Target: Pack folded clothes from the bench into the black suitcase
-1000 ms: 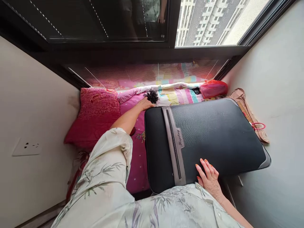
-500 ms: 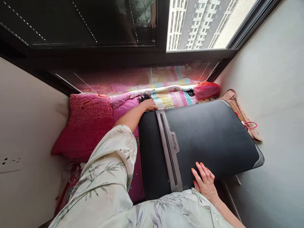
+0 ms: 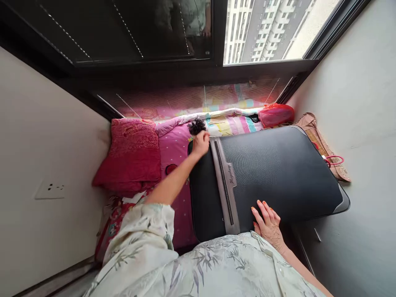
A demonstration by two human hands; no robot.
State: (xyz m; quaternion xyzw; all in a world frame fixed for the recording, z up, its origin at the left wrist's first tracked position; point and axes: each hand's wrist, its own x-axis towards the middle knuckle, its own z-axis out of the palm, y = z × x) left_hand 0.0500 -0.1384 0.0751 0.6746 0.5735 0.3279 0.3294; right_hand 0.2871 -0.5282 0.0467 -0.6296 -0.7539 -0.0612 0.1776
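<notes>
A black soft-sided suitcase (image 3: 266, 169) with a grey zipped strip (image 3: 227, 189) lies flat before me. My left hand (image 3: 201, 143) is at its far edge, close to the strip's upper end. The fingers are curled in and whatever they pinch is hidden. Just beyond that hand is a black fluffy tuft (image 3: 197, 126). My right hand (image 3: 268, 226) rests on the near side of the suitcase lid, palm down with fingers extended and somewhat apart.
Folded crimson bedding (image 3: 131, 156) is on the left over a pink dotted cloth (image 3: 175, 144). A red plastic bag (image 3: 276, 114) lies at the far right, by a tan woven item (image 3: 328, 148). Walls flank both sides, with a dark-framed window (image 3: 216, 74) behind.
My left hand has drawn back from beyond the far edge to above the suitcase, its fingers now curled. The right hand stays on the lid. The view has shifted slightly.
</notes>
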